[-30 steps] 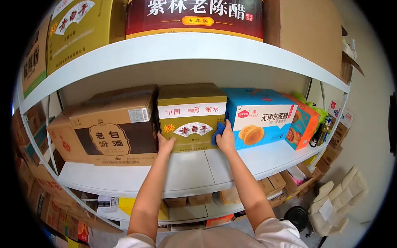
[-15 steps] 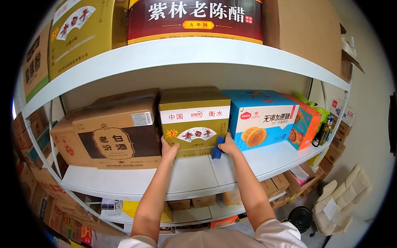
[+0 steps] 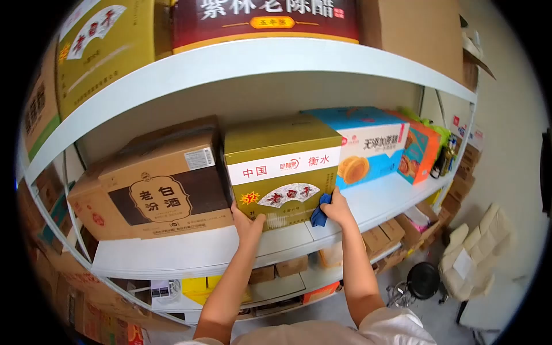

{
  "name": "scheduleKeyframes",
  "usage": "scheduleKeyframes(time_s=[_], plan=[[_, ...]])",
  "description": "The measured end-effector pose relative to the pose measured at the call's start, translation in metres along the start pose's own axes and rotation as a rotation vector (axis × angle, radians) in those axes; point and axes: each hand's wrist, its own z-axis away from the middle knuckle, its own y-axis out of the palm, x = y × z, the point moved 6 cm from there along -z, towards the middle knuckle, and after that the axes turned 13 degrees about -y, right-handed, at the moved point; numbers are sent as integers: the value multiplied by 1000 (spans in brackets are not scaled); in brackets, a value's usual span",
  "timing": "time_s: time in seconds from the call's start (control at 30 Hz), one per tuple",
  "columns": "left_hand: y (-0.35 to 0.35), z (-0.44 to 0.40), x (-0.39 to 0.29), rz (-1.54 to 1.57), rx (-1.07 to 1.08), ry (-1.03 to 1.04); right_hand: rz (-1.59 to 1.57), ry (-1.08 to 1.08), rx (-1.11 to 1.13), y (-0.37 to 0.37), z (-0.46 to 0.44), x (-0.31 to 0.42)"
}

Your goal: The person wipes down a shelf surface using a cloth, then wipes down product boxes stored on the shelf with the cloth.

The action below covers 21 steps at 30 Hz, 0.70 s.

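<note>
An olive-gold carton (image 3: pixel 284 167) with a white band and a fan-shaped label is on the middle shelf, turned slightly, its front near the shelf edge. Its lower left side is gripped by my left hand (image 3: pixel 248 223), thumb on the front. My right hand (image 3: pixel 339 208) grips the lower right side and also holds a crumpled blue cloth (image 3: pixel 319 214). To the left stands a brown carton (image 3: pixel 164 198) with a dark label band. A blue-and-white carton (image 3: pixel 368 152) is on the right, partly hidden behind the olive-gold one.
Overhead, the upper shelf (image 3: pixel 276 57) carries a dark red carton (image 3: pixel 270 26) and other large boxes. An orange box (image 3: pixel 418 152) and bottles stand at the right end. Below are more cartons on a lower shelf (image 3: pixel 276 293). A black stool (image 3: pixel 422 280) and cream chair (image 3: pixel 474 253) are at right.
The olive-gold carton has come forward toward me and turned a little, now covering part of the blue-and-white carton. Both hands moved with it. My view has shifted somewhat.
</note>
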Motion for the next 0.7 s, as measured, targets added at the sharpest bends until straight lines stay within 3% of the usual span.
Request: scheduleKeyframes(time_s=[0.17, 0.4, 0.7], plan=[[-2, 39, -15, 178, 31, -36, 9, 5, -39, -24, 34, 17], [-3, 84, -33, 178, -27, -113, -7, 9, -45, -46, 62, 27], [7, 133, -36, 169, -105, -31, -45, -40, -13, -74, 91, 25]])
